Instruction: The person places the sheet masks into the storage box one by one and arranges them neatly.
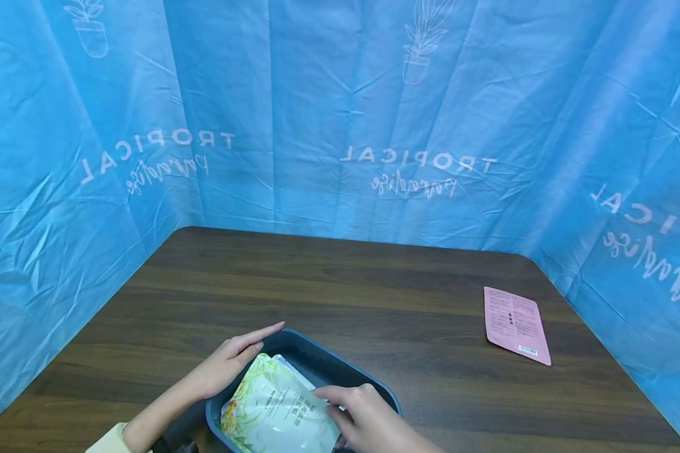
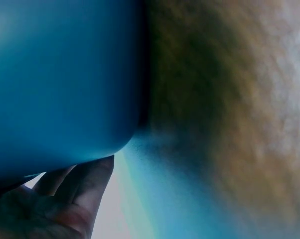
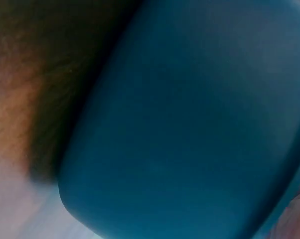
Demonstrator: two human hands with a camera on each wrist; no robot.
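Observation:
A dark blue plastic bin [image 1: 317, 362] stands at the table's near edge in the head view. Inside lies a white and green sheet mask packet [image 1: 280, 409] with leaf and flower print, and the edge of a paler packet [image 1: 294, 371] peeks out behind it. My left hand [image 1: 229, 362] rests on the bin's left rim, fingers stretched along it. With thumb and forefinger, my right hand [image 1: 368, 415] pinches the green packet's right edge. Both wrist views are mostly filled by the bin's outer wall; part of the left hand [image 2: 70, 209] shows beneath it.
A pink packet [image 1: 517, 325] with small print lies flat toward the right side of the dark wooden table [image 1: 317, 277]. Blue printed curtains [image 1: 328, 126] hang around the table's back and sides. A dark object [image 1: 184, 447] sits by the left wrist.

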